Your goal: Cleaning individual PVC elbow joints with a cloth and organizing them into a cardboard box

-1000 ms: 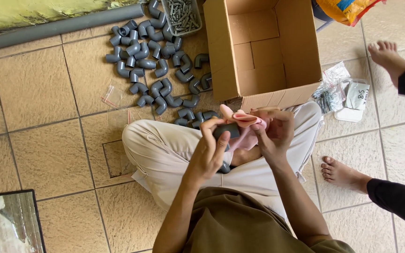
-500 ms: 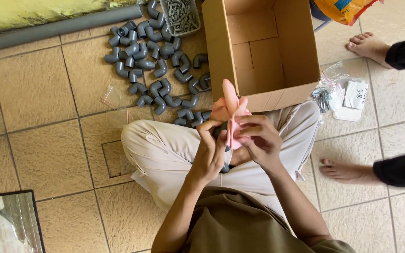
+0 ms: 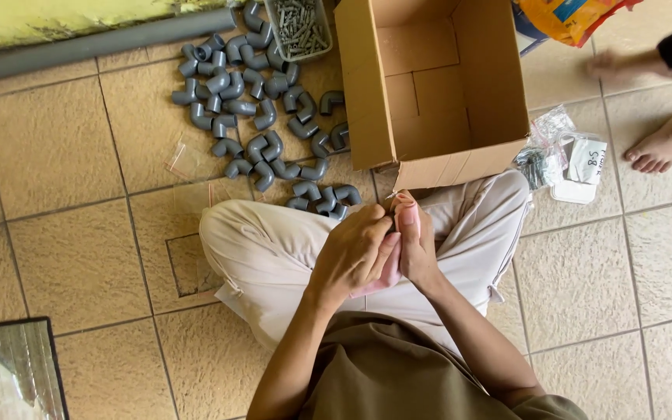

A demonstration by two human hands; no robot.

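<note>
- Both hands are held together over the lap, approx. level with the crossed knees.
- L hand (image 3: 355, 253): fingers curled narrow, closed over a pink, soft-looking rubbery piece (image 3: 388, 274). Only a sliver of it is seen below the palm.
- R hand (image 3: 418, 241): closed on the same piece from the other side, with the fingers pointed up towards the box. The exact grip can't be told, since it is hidden by the L fingers.
- Step in hand, as judged: the pink piece is being worked or fitted between the fingertips. Nothing has been set down and nothing is being reached for.
- A heap of grey plastic elbow pipe fittings (image 3: 258, 85) is spread on the tiled floor, just ahead of the L knee and well apart from both hands.
- An open brown cardboard box (image 3: 363, 85) stands next to the R knee, and nothing can be seen inside it.
- A small grey tray of metal screws (image 3: 299, 27) is parked beyond the fittings, by the box corner.
- Clear plastic bags of small parts (image 3: 561, 159) lie to the R of the box (another person's bare foot (image 3: 659, 152) is close by, not the wearer's).
- Next move, as a judgement: one hand would need to be freed, so the pink piece must be pinned securely by the other. Fittings are within a short fwd reach of the L hand.
</note>
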